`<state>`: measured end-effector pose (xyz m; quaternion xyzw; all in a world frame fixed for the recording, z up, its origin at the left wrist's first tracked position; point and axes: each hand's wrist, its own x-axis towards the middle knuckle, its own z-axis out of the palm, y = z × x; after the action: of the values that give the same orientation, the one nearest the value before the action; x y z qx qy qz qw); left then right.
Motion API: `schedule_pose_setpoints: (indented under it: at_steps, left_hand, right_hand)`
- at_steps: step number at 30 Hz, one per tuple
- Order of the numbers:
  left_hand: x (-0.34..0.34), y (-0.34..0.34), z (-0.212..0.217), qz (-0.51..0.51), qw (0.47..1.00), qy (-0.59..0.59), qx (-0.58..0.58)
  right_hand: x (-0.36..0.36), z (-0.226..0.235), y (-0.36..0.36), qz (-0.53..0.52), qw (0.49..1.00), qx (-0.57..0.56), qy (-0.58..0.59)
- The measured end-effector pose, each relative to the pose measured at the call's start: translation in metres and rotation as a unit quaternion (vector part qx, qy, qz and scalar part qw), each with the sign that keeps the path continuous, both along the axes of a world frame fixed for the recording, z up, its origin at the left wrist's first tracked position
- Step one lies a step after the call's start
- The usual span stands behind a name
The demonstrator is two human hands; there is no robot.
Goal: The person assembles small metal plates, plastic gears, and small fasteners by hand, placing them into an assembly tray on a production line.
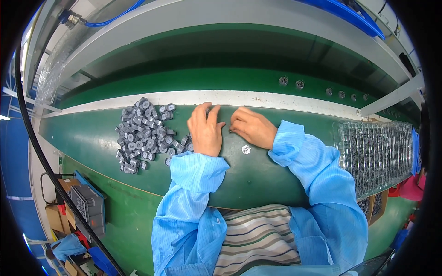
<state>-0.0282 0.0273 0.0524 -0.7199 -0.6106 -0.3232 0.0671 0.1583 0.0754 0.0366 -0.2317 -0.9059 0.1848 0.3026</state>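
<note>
My left hand (206, 131) is over the green bench, its fingers bent downward and the thumb toward the right hand. A bit of a small grey part (209, 111) shows between its fingers; most of it is hidden. Just to the right, my right hand (253, 127) has its fingers curled together in a pinch; what they hold, if anything, is too small to make out. Below the right hand, a small whitish part (246, 149) lies on the bench. Beside the left hand spreads a heap of grey round caps (142, 131), its nearest pieces close to the wrist.
Clear plastic trays (373, 152) filled with small parts are stacked at the right. Behind a white rail (276, 100), several small round metallic parts (299, 84) stand in a row on a green surface. A black cable (43, 156) runs down the left; a grey crate (87, 207) sits below the bench.
</note>
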Motion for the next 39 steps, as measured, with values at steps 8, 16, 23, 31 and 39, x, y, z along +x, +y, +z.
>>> schedule_pose_setpoints:
  at_steps: [8, 16, 23, 31, 39]
  left_hand:
    - [-0.013, 0.002, -0.022, 0.047, 0.993, -0.042, -0.101]
    - [-0.016, 0.007, -0.028, -0.030, 0.998, -0.043, -0.041]
    - [0.008, 0.000, -0.012, -0.124, 0.948, -0.271, -0.111]
    - [0.007, -0.001, -0.020, -0.120, 0.939, -0.306, -0.101]
    - [0.015, -0.001, -0.016, -0.144, 0.950, -0.273, -0.044]
  right_hand:
    - [0.007, 0.007, 0.008, 0.015, 0.992, 0.079, -0.100]
    - [0.007, -0.012, 0.017, -0.058, 0.995, -0.080, 0.013]
    - [0.005, 0.005, 0.015, -0.065, 0.951, -0.258, 0.155]
    - [0.002, 0.007, 0.007, -0.076, 0.982, -0.100, 0.141]
    - [0.006, -0.002, 0.023, -0.030, 0.853, -0.464, 0.238]
